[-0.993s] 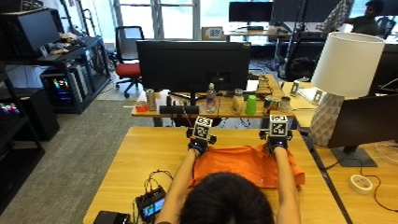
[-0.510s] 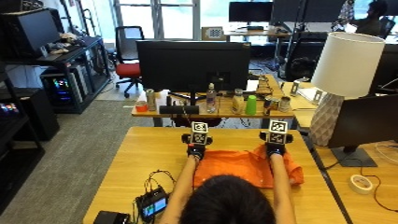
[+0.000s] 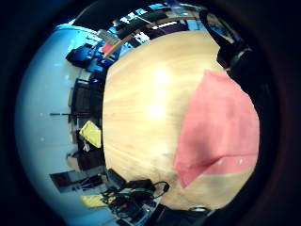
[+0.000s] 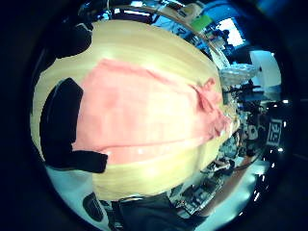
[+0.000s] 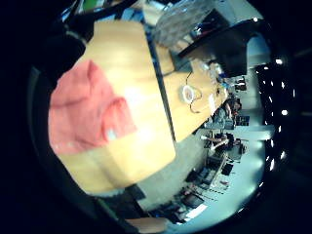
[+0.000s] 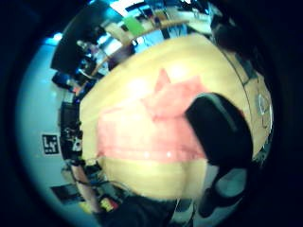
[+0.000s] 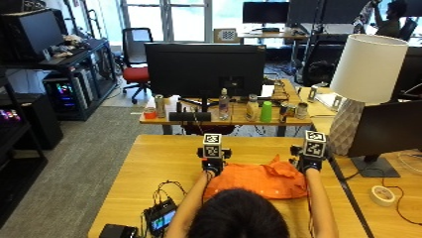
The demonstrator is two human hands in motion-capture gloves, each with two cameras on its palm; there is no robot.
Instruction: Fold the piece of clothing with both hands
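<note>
Your orange garment (image 7: 258, 182) lies rumpled on the table (image 7: 158, 158); whether your left hand (image 7: 211, 166) and right hand (image 7: 309, 163) grip, I cannot tell

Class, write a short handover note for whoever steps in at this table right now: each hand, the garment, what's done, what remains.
Left hand: at the far left edge of the orange garment; grip not visible.
Right hand: at the far right edge; grip not visible.
Garment: lies bunched on the wooden table in front of the person, a bit of cloth sticking up at the far edge.
Done: no neat fold visible.
Left: flatten and fold it.
</note>
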